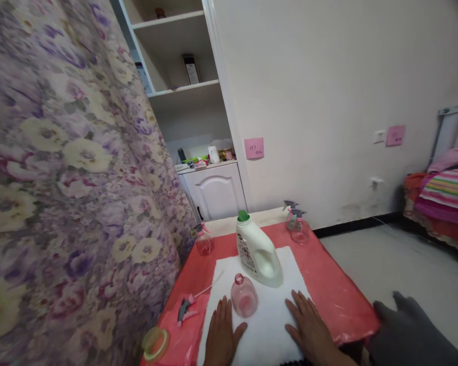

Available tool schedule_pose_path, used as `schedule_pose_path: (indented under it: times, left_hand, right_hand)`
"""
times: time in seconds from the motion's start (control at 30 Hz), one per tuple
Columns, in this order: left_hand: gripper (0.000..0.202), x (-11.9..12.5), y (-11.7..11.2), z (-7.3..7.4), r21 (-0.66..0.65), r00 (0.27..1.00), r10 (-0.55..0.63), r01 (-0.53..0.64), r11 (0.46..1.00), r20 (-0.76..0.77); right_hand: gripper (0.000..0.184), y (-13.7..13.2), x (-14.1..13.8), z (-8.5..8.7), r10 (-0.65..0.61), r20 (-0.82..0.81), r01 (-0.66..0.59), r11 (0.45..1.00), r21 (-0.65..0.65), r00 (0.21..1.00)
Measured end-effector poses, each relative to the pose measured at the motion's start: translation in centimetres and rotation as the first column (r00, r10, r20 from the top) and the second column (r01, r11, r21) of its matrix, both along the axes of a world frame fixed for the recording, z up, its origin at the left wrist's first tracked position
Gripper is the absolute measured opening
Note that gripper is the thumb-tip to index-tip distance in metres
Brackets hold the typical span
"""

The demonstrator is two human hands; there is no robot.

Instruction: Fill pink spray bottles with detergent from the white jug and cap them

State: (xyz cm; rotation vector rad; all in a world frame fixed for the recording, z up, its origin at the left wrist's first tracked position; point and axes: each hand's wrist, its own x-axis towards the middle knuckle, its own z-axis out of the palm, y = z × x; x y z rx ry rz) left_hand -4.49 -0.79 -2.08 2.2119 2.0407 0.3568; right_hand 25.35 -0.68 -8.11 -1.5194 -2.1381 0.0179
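My left hand (223, 330) lies flat on a white towel (265, 330), fingers apart and holding nothing. Close by its fingertips stands a clear pink spray bottle (245, 297) without its head. To the right, my right hand (309, 325) also rests flat on the towel with spread fingers. Behind the pink bottle is a large pale-green detergent jug (257, 251), uncapped, its green pouring spout (243, 216) showing. Left of the towel lies a grey-and-pink trigger spray head (185, 309) with its tube. Nearer the front sits a round green-rimmed cap (155, 344).
On the red-covered table (339, 290), a spray bottle (204, 241) stands back left and two others, one a clear bottle (300, 231), back right. A floral curtain (80, 178) hangs at the left. A dark grey shape (412, 325) I cannot identify is lower right.
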Motion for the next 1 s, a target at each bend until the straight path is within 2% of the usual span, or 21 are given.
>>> schedule_pose_path:
  times: [0.2, 0.37, 0.53, 0.67, 0.77, 0.9, 1.0]
  left_hand:
    - [0.078, -0.4, 0.2, 0.2, 0.057, 0.996, -0.029, 0.033, 0.998, -0.081]
    - [0.083, -0.7, 0.1, 0.7, 0.024, 0.990, 0.005, -0.002, 1.000, -0.141]
    - [0.084, -1.1, 0.0, 1.3, 0.014, 0.986, 0.007, -0.004, 1.000, -0.167]
    - [0.084, -1.9, 0.4, 1.7, -0.016, 0.996, -0.009, 0.008, 1.000, -0.092]
    - [0.084, -2.6, 0.8, 1.9, -0.044, 0.999, -0.021, 0.020, 0.999, -0.031]
    - [0.083, -3.3, 1.6, 2.0, -0.074, 0.998, -0.034, 0.038, 0.997, 0.061]
    - [0.077, -3.2, 2.6, 2.4, -0.050, 0.984, -0.058, 0.067, 0.996, 0.169]
  right_hand:
    - [0.066, -0.8, -0.6, 2.8, 0.054, -0.039, -0.058, 0.994, -0.098, 0.998]
    - [0.065, -1.2, 0.2, 3.2, 0.072, -0.022, -0.075, 0.980, -0.184, 0.997]
    - [0.064, -2.1, 1.3, 3.8, 0.071, -0.018, -0.073, 0.973, -0.218, 0.997]
    - [0.062, -3.1, 2.3, 5.1, 0.074, -0.016, -0.076, 0.957, -0.281, 0.997]
    - [0.060, -3.2, 3.2, 6.1, 0.060, -0.092, -0.089, 0.930, -0.357, 0.994]
    - [0.056, -2.2, 4.0, 7.2, 0.004, -0.210, -0.086, 0.921, -0.380, 0.978]
    - [0.060, -0.7, 4.0, 8.4, -0.028, -0.315, -0.091, 0.930, -0.356, 0.949]
